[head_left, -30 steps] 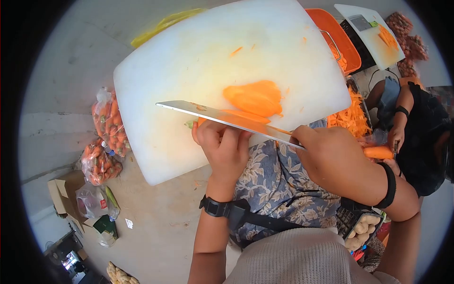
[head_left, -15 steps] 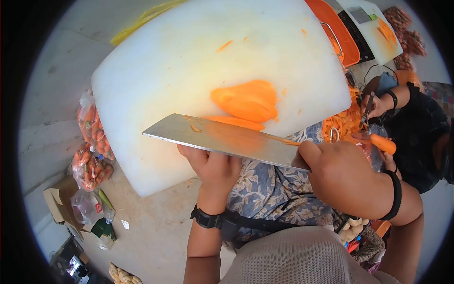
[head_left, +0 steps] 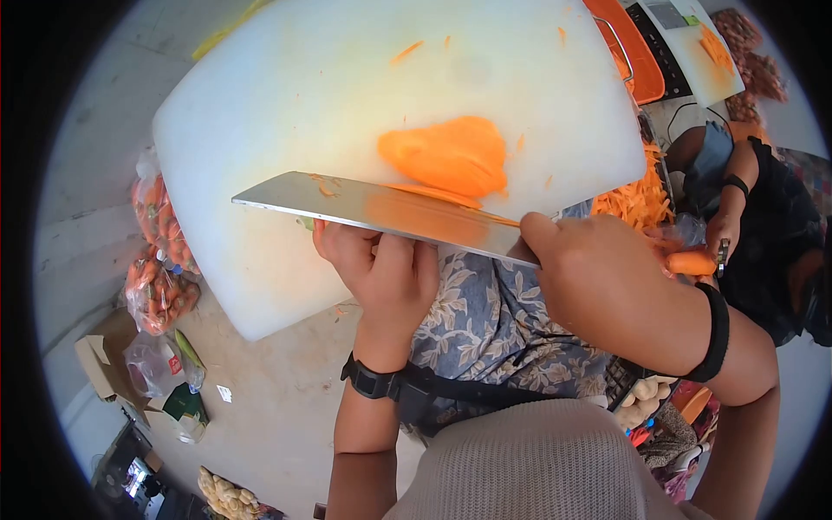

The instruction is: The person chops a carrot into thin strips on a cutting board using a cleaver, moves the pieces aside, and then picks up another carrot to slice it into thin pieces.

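Observation:
My right hand [head_left: 598, 282] grips the handle end of a wide cleaver [head_left: 390, 212], whose blade reaches left over the near part of a white cutting board [head_left: 260, 95]. Orange carrot slices [head_left: 451, 156] lie in a flat overlapping pile just beyond the blade, with a thin piece along its upper edge. My left hand [head_left: 377, 264] is under the near side of the blade, its fingers bent and their tips partly hidden. A bit of green and orange shows beside those fingertips; what they hold is mostly covered by the blade.
At the right, a co-worker's hand [head_left: 724, 234] holds a tool against a carrot [head_left: 691, 263], near shredded carrot [head_left: 637, 195]. An orange tub [head_left: 646, 65] stands beyond. Bagged carrots [head_left: 159, 295] and a cardboard box [head_left: 104, 360] are on the floor at the left.
The cleaver and both my hands have shifted up and slightly left in view. Green now shows by my left fingertips. The co-worker's tool has moved down to the carrot.

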The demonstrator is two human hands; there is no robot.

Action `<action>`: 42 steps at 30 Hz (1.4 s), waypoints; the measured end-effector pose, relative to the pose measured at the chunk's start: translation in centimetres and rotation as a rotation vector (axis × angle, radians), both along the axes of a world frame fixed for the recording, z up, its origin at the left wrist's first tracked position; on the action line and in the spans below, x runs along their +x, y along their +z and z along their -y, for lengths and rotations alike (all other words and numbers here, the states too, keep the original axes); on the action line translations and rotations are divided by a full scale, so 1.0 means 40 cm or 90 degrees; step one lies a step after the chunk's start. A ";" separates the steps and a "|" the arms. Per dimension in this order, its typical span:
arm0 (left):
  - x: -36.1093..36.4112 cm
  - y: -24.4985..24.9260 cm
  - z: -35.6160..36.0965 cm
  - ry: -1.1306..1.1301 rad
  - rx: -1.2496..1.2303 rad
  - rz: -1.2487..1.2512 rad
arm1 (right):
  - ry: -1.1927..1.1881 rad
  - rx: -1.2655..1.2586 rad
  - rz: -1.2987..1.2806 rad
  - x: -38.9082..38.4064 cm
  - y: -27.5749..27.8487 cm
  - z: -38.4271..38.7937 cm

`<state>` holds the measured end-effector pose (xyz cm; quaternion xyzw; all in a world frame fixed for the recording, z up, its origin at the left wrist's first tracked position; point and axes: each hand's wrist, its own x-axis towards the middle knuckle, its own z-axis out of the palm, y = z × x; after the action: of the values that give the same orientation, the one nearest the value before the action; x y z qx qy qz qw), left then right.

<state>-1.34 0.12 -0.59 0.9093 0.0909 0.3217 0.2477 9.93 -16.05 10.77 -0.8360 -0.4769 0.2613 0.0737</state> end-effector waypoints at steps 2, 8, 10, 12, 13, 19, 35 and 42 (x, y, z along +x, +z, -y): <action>0.009 -0.002 0.001 0.023 -0.008 0.029 | -0.008 0.041 0.006 0.006 -0.038 -0.024; 0.011 -0.012 0.008 0.027 -0.009 0.033 | 0.009 0.135 0.049 0.018 -0.094 -0.077; 0.010 -0.014 0.006 0.024 0.005 0.039 | -0.027 0.129 0.042 0.017 -0.099 -0.074; 0.017 -0.019 0.005 0.021 0.016 0.053 | -0.029 0.131 0.054 0.019 -0.104 -0.079; 0.016 -0.021 0.003 0.025 0.019 0.042 | -0.032 0.132 0.051 0.017 -0.104 -0.081; 0.019 0.027 -0.006 0.007 0.104 -0.015 | -0.032 0.080 -0.011 0.048 -0.080 -0.097; -0.096 0.021 -0.113 0.176 0.184 -0.069 | -0.130 0.334 0.049 0.010 -0.020 -0.012; -0.060 0.010 -0.160 0.200 0.212 -0.065 | -0.239 0.261 0.231 0.157 -0.060 0.082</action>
<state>-3.72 6.54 -0.17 0.9275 0.1894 0.3202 0.0360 16.21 -19.33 8.36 -0.9099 -0.3626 -0.0111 0.2010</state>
